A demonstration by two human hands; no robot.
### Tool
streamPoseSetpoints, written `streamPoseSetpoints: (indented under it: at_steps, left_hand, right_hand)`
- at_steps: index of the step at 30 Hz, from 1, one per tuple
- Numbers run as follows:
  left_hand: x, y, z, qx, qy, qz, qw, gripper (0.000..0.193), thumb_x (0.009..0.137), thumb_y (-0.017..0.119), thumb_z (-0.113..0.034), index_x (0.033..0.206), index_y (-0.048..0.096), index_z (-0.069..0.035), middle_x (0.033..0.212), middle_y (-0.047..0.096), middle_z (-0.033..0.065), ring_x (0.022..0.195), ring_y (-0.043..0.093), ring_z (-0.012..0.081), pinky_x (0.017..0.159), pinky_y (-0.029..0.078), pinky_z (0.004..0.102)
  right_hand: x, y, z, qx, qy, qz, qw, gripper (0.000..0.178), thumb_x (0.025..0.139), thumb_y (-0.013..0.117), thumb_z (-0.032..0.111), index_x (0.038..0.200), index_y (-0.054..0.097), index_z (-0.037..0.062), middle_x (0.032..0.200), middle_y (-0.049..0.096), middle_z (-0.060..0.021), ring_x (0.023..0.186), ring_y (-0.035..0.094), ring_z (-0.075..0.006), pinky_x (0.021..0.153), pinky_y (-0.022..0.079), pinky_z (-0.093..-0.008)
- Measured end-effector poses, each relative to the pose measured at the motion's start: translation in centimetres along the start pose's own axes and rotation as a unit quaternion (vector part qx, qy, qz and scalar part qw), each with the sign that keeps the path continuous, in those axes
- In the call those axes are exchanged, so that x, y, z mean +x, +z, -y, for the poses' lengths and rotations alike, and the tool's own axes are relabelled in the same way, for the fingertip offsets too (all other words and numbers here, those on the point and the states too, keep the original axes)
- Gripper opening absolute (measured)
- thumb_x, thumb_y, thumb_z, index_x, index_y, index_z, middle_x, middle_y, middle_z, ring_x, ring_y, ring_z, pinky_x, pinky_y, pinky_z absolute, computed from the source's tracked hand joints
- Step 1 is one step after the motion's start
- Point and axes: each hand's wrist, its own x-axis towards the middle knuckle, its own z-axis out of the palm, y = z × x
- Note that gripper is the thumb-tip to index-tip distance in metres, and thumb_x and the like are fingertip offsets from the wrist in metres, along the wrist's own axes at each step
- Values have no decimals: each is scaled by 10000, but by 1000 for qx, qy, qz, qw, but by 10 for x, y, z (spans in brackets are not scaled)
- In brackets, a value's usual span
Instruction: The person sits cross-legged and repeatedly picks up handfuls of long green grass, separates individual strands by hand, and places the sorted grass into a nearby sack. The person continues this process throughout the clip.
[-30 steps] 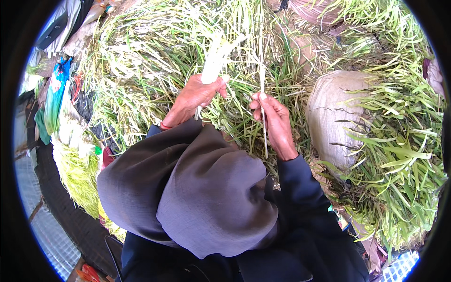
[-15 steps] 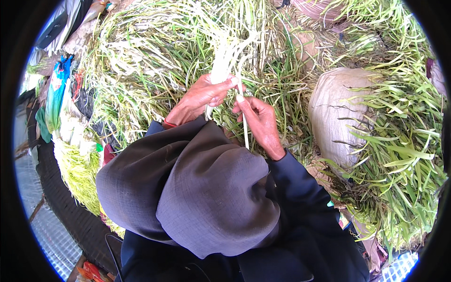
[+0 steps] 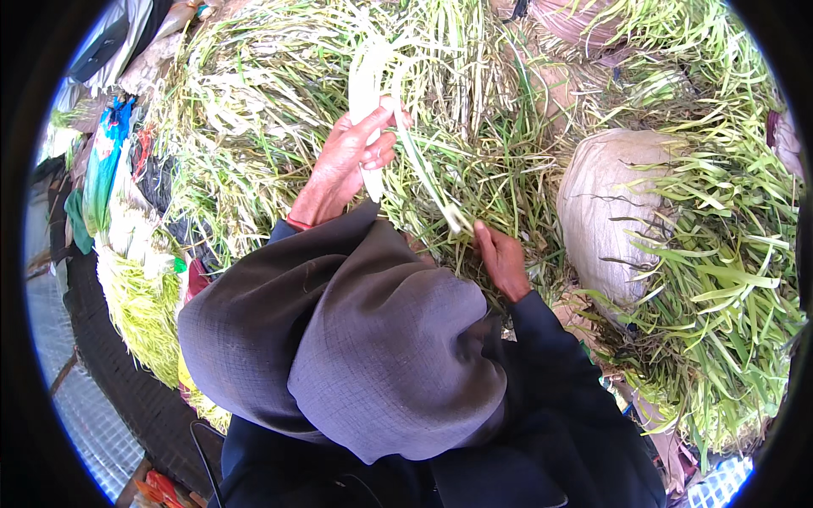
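My left hand (image 3: 351,152) is closed around a bundle of long, whitish leafy stalks (image 3: 364,80), overexposed in the bright light. Its thumb and fingers also hold one separate pale green stalk (image 3: 412,157), which slants down to the right. Close to that stalk's lower end is my right hand (image 3: 501,258), thumb pressed against curled fingers. What it pinches is too small and hidden to make out. Beneath both hands lies a thick litter of loose green and straw-coloured leaves (image 3: 271,110).
On the right, a pale sack (image 3: 605,203) sits beside a large heap of green leaves (image 3: 728,279). Left of me are a yellow-green bundle of stalks (image 3: 140,305) and a blue-and-green plastic bag (image 3: 106,161). A pinkish sack (image 3: 576,21) lies at the far side.
My right hand has moved down and to the right, away from my left hand. The left hand and bundle have shifted up and left; the single stalk now slants.
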Motion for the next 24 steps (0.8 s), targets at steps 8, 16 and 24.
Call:
streamPoseSetpoints:
  at_steps: [8, 16, 24]
  left_hand:
    - [13, -11, -9, -40, 52, 41, 997, 220, 1015, 520, -160, 1158, 536, 7, 966, 609, 69, 474, 335, -4, 404, 322, 148]
    - [17, 3, -4, -47, 32, 41, 998, 227, 1018, 528, -185, 1162, 546, -10, 962, 610, 62, 483, 345, 0, 417, 333, 154]
    - [17, 5, -5, -76, 62, 71, 993, 250, 1018, 538, -239, 1129, 585, -20, 1014, 669, 111, 525, 396, 26, 466, 379, 176]
  right_hand:
    - [-34, -53, 4, -292, -147, -56, 943, 175, 855, 711, 174, 944, 669, 29, 1080, 637, -149, 961, 604, -350, 801, 479, -414]
    - [-14, -23, 93, -159, -286, -124, 937, 187, 907, 654, 127, 1045, 687, 5, 1099, 653, -145, 1010, 618, -284, 861, 493, -375]
    - [-1, 10, 119, 240, -55, 219, 944, 265, 1021, 536, 238, 1006, 654, 1, 772, 631, -8, 605, 511, -58, 541, 434, -242]
